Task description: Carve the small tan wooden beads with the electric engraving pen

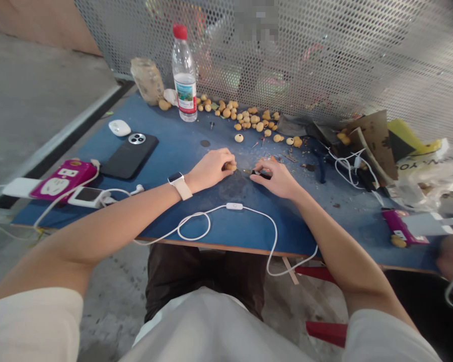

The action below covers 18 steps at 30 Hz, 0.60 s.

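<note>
Left of the grip, a black phone [129, 156] and a magenta power strip [63, 179] lay on the blue table [169, 146], and a white cable [196, 226] looped just in front of the hands. The left hand [210, 170], with a smartwatch [176, 185] on its wrist, had its fingers pinched together on a small tan seed [230, 166], which showed just past the fingertips. Just right of it, the right hand [275, 179] was curled closed around a black-handled tool [260, 174], whose thin tip pointed toward the seed; I could not tell whether they touched. Both hands resting on the tabletop seemed the sound way to work, with the seed pinched firmly and the tip kept clear of the fingertips. Beyond the grip lay scattered tan seeds [245, 118] and a plastic water bottle [183, 73]; further right sat what looked like blue-handled pliers [319, 163] and torn cardboard [373, 141]. The fingers hid most of the seed, and the tool's end was too small to make out.
</note>
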Each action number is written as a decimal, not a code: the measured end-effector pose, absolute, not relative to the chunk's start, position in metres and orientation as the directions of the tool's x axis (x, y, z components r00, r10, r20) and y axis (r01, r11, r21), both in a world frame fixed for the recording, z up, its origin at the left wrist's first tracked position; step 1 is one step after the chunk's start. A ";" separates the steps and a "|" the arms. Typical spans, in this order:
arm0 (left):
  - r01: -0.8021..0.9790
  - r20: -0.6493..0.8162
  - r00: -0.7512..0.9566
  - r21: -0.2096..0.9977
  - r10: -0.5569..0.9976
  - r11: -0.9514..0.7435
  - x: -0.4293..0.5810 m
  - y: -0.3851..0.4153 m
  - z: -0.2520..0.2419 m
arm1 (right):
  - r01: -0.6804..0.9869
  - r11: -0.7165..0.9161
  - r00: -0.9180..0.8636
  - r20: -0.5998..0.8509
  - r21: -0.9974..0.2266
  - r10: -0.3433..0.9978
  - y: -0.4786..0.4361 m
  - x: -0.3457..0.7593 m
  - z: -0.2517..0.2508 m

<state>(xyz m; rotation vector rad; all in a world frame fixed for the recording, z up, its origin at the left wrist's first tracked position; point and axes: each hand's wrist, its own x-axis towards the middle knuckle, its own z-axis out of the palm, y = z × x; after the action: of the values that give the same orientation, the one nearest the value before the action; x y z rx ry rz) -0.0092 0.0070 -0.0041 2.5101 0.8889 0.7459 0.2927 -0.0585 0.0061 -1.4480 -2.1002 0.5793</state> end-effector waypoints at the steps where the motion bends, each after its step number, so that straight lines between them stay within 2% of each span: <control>1: 0.467 0.348 0.662 0.501 0.664 -0.728 -0.009 0.006 -0.003 | 0.725 0.336 -0.292 0.175 -0.601 0.940 -0.059 0.294 0.006; 6: 0.485 0.327 0.661 0.501 0.675 -0.717 -0.013 -0.007 0.012 | 0.748 0.309 -0.241 0.194 -0.587 0.951 -0.060 0.300 0.004; 9: 0.385 0.199 0.816 0.514 0.543 -0.766 -0.015 -0.017 0.025 | 0.755 0.284 -0.215 0.186 -0.591 0.959 -0.058 0.303 0.003; 11: 0.370 0.110 0.876 0.475 0.471 -0.799 -0.015 -0.025 0.031 | 0.757 0.275 -0.211 0.176 -0.593 0.962 -0.058 0.302 0.003; 14: 0.462 0.049 0.856 0.376 0.515 -0.803 -0.014 -0.036 0.036 | 0.762 0.269 -0.208 0.170 -0.590 0.963 -0.058 0.301 0.003; 18: 0.514 0.015 0.833 0.352 0.554 -0.782 -0.013 -0.045 0.042 | 0.769 0.268 -0.211 0.164 -0.581 0.963 -0.059 0.299 0.005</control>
<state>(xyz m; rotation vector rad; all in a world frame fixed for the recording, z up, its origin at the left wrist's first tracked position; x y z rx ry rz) -0.0127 -0.0452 0.0420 2.6784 0.8051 0.1675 0.2993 -0.0587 0.0048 -1.5593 -2.0491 0.5197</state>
